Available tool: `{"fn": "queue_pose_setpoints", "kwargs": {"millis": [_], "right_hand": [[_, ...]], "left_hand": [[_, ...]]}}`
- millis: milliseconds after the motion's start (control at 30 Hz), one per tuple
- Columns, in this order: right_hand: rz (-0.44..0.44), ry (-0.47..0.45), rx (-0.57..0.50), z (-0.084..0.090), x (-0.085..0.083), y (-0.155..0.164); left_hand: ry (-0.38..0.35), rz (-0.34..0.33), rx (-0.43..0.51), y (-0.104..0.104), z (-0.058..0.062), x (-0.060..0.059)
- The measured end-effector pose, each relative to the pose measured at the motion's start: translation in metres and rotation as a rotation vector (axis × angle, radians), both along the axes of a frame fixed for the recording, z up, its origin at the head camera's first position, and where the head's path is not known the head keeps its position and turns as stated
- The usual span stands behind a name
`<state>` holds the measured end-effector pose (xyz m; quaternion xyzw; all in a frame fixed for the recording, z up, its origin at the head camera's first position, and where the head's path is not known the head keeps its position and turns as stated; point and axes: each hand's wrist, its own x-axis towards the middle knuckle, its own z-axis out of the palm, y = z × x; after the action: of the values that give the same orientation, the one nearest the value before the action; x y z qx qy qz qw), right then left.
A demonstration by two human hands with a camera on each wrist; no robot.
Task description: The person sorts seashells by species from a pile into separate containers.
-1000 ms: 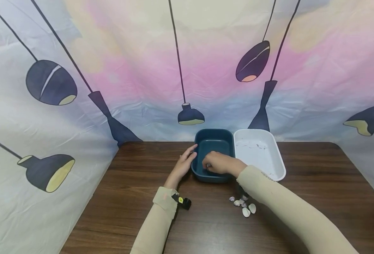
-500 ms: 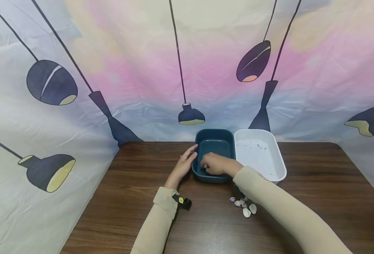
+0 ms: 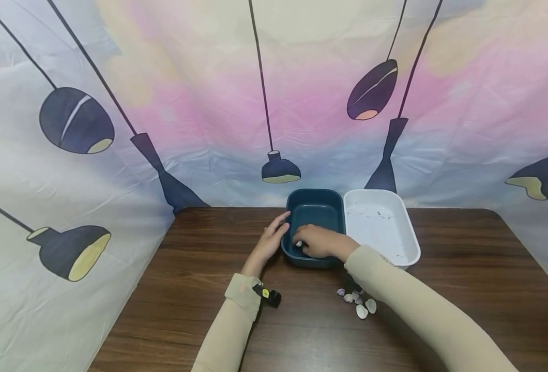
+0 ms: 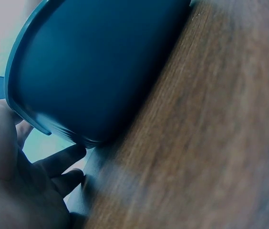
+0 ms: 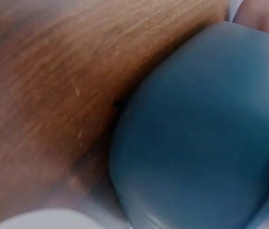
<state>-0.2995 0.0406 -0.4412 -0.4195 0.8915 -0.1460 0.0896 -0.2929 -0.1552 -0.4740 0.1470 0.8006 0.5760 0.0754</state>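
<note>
R hand point(image 3: 319, 242) reached inside blue tub point(image 3: 315, 202) at tabletop's far edge, fingertips pinching a pale shell point(image 3: 298, 244). L hand point(image 3: 270, 241), fingers straight, steadied tub's wall. Several shells point(image 3: 359, 303) remained on table; white tub point(image 3: 397, 248) held none I could see.

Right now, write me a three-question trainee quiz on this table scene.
1. True or false: the left hand rests against the outer left wall of the dark teal tray.
2. Where do the loose shells lie? A) in the white tray B) on the wooden table, in front of the trays C) in the left hand
3. Fill in: the right hand reaches into the ____ tray.

Key: 1 true; 2 B; 3 dark teal. A small pale thing shows at the right hand's fingers; what it is cannot be told.
</note>
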Motion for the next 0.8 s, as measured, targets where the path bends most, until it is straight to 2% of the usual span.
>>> {"fn": "queue_pose_setpoints", "kwargs": {"millis": [267,500,733,800], "right_hand": [[-0.004,0.040,-0.050,0.015,0.005,0.016],[-0.024,0.119,-0.068,0.030,0.018,0.026],[-0.030,0.152,-0.055,0.038,0.030,0.035],[-0.033,0.155,-0.053,0.039,0.033,0.038]], "left_hand": [[0.006,0.010,-0.008,0.001,0.002,0.000],[0.012,0.013,-0.027,0.002,0.005,0.002],[0.052,0.081,0.000,0.001,-0.033,-0.019],[0.054,0.079,0.012,0.002,-0.033,-0.019]]}}
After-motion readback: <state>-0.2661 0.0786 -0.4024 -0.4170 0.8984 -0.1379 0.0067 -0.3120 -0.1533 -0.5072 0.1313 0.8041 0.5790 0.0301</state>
